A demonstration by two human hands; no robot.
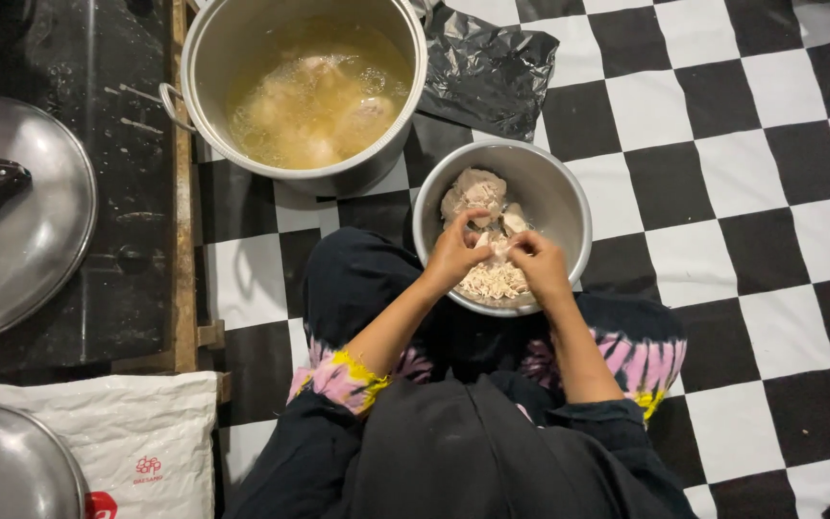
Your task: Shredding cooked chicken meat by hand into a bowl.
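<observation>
A metal bowl [557,188] sits on the checkered floor just in front of my knees, holding whole pieces of cooked chicken [474,192] at the back and a heap of shredded chicken [494,283] at the front. My left hand [453,256] and my right hand [538,263] meet over the bowl. Both pinch the same pale piece of chicken [498,244] between their fingertips, above the shredded heap.
A large steel pot [242,38] of yellowish broth with chicken pieces stands beyond the bowl, to the left. Crumpled black plastic [487,67] lies beside it. On the left are a dark surface with a wooden edge [183,240], a metal lid [40,221], a white bag [136,452] and another lid [7,471].
</observation>
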